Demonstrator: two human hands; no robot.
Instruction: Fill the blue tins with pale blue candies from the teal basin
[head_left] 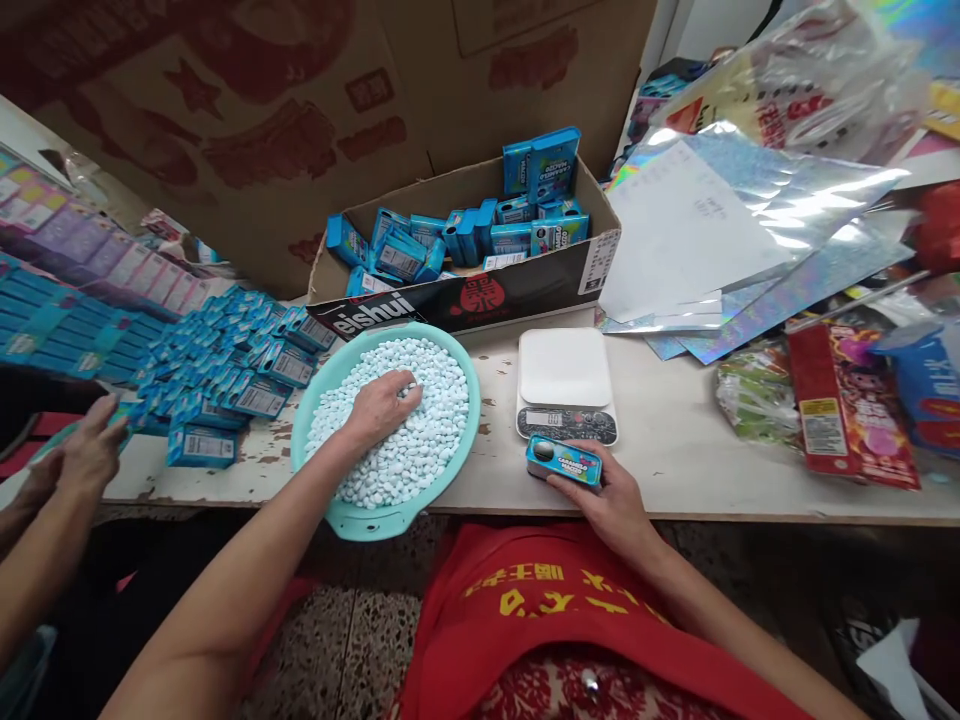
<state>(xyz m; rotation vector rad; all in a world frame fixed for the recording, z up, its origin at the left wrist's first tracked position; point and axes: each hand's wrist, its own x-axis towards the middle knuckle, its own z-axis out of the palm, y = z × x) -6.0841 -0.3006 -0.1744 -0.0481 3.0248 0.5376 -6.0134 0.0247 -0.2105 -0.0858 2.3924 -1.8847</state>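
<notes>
A mint-green basin full of small pale candies stands at the table's front edge. My left hand reaches into the candies with its fingers curled among them; a few show by the fingertips. In my right hand is a small blue tin with printed lettering and an oval opening or mark near its left end. Just behind the tin lies a digital scale with a white platform that bears nothing.
An open carton of blue boxes stands behind the basin. Many blue boxes are piled at left, beside another person's hands. Paper, silvery sheets and a red package lie at right.
</notes>
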